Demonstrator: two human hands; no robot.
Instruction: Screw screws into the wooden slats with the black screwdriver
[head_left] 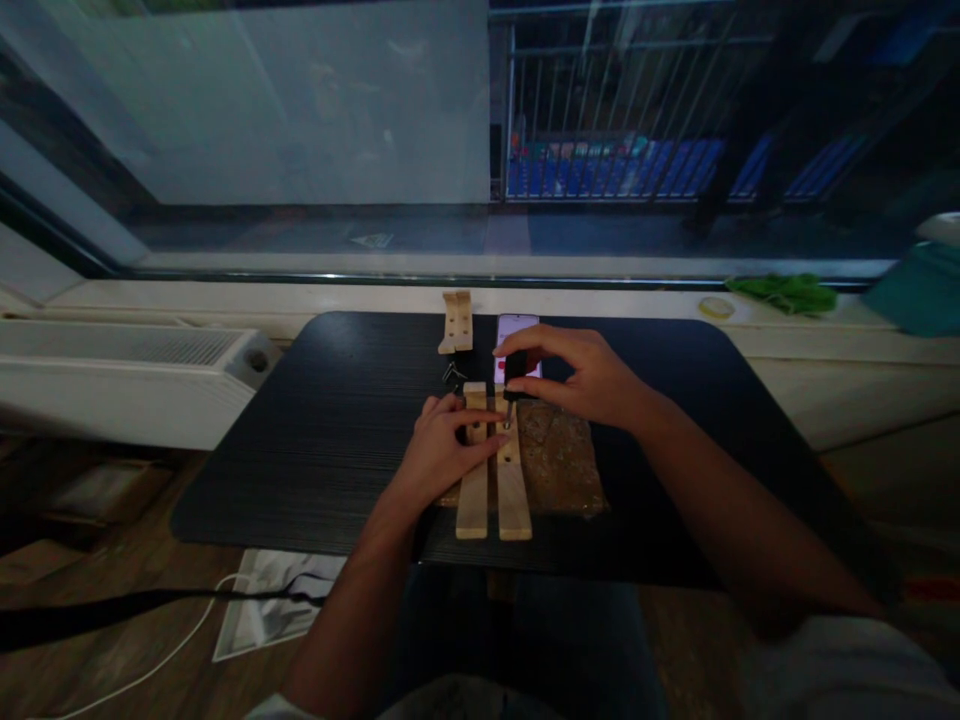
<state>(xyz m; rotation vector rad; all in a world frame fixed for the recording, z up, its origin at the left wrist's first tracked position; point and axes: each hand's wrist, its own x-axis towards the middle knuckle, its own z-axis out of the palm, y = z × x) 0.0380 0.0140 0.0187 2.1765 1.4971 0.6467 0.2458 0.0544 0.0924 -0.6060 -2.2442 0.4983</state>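
Note:
My right hand (581,372) is closed around the black handle of a screwdriver (514,372), held upright. Its metal shaft points down at a hole in the right-hand wooden piece (514,500), where a small bit of metal glints. Across the left-hand wooden piece (472,510) lies my left hand (442,445). The index finger and thumb of that hand stretch out, apart, to either side of the screwdriver tip and touch the right-hand piece. Both long wooden pieces lie side by side, over a brown, shiny, flat slab (562,460).
A dark table (300,430) carries a lit phone (517,323) behind my right hand, small metal parts (453,374) and two short joined-looking wooden pieces (457,322) at the back. Behind is a white windowsill (600,300) with green leaves (784,292) and a tape roll (716,307).

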